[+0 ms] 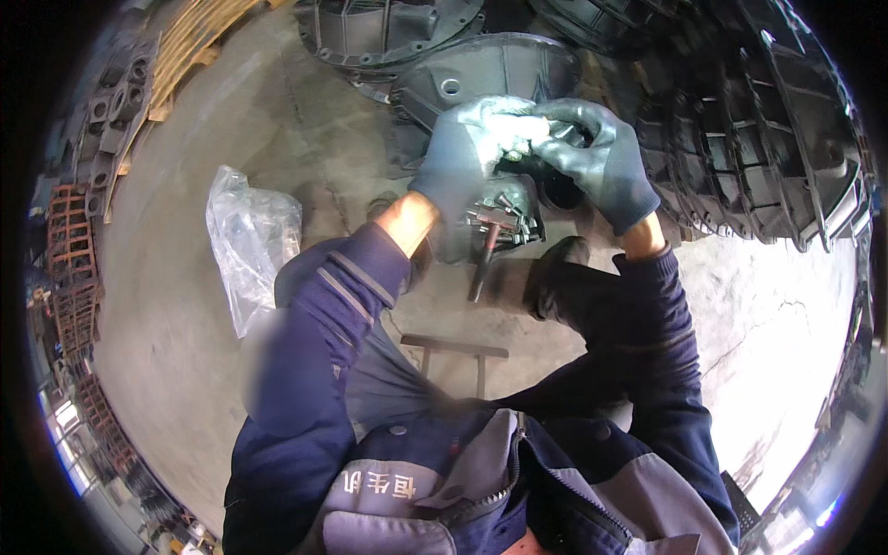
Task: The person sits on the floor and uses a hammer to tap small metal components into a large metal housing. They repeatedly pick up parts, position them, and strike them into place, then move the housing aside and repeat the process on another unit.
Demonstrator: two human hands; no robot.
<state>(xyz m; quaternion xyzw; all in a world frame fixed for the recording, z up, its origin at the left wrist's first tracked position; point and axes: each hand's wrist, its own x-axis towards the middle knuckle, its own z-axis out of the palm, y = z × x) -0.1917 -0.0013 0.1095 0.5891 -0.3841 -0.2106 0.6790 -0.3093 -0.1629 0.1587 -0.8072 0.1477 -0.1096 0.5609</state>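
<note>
Small bright part (529, 130): between my two hands, out in front of me on the far side, washed out by glare, so I cannot tell its exact shape.
My left hand (476, 139): gloved, fingers curled in on the part and holding it.
My right hand (597, 153): gloved too, thumb and fingers bent toward each other with the tips at the part — I cannot tell whether they grip it.
Bolts (524, 225): a loose pile just nearer than my hands.
Hammer (486, 254): its head rests among the bolts, its handle pointing toward me.
Grey casting (490, 79): just beyond my hands, with a round hole in its face.
Dark ribbed castings (740, 139): a row to the right.
Clear plastic bag (252, 236): crumpled on the concrete floor (166, 277), left of my left arm.
Metal bar (453, 347): on the near side — between my legs.
</note>
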